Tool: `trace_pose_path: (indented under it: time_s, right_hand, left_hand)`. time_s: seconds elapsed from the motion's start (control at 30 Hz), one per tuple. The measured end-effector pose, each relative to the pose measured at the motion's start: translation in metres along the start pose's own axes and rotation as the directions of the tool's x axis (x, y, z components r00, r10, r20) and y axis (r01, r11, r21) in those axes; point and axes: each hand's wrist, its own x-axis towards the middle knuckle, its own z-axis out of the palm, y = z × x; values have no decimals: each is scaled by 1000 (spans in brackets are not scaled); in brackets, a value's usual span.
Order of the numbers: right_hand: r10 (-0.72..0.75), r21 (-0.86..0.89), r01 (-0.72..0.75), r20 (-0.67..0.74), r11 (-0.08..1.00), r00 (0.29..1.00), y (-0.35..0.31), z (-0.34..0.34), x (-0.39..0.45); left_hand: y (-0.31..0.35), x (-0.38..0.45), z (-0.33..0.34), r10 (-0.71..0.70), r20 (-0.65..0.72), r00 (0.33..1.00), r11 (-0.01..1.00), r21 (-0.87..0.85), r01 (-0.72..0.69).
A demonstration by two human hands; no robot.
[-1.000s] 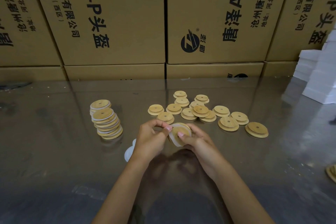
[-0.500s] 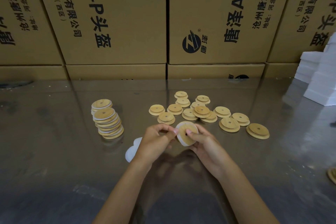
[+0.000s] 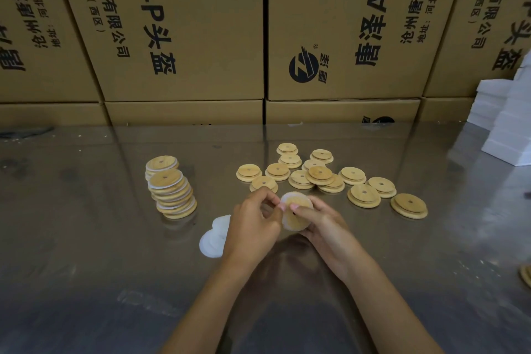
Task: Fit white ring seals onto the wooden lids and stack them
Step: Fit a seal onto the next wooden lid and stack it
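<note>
Between both hands is a round wooden lid [image 3: 296, 220] with a centre hole, tilted on edge just above the table. A white ring seal [image 3: 290, 198] runs round its rim. My right hand [image 3: 324, 227] grips the lid from the right, thumb across its face. With fingertips, my left hand [image 3: 253, 224] pinches the seal at the lid's left edge. Two leaning stacks of sealed lids [image 3: 172, 192] stand to the left. Several bare wooden lids [image 3: 319, 175] lie scattered behind the hands. Loose white seals [image 3: 214, 238] lie partly hidden by my left hand.
A reflective metal table [image 3: 86, 253] carries everything. Large cardboard boxes [image 3: 186, 37] wall off its far edge. White foam blocks [image 3: 508, 123] are stacked at the right. Another wooden lid [image 3: 526, 274] peeks in at the right edge.
The lid has turned in my hands and the seal sits further round its rim. Both hands stay in the same spot over the table.
</note>
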Motion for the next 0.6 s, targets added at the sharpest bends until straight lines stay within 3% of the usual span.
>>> trace_pose_path:
  time_s: [0.2, 0.33, 0.43, 0.6]
  right_hand:
    - [-4, -68, 5, 7, 998, 1000, 3, 1, 1]
    - [-7, -61, 9, 45, 998, 999, 3, -2, 2]
    - [-12, -76, 17, 61, 997, 998, 4, -2, 2]
    - [4, -83, 4, 96, 997, 995, 0, -2, 1]
  left_hand:
    - [2, 1, 0, 106, -86, 991, 994, 12, -106]
    - [1, 2, 0, 87, -90, 992, 996, -11, -88]
    - [1, 4, -1, -52, -50, 997, 991, -127, 45]
    - [4, 7, -5, -291, 74, 954, 889, -347, 298]
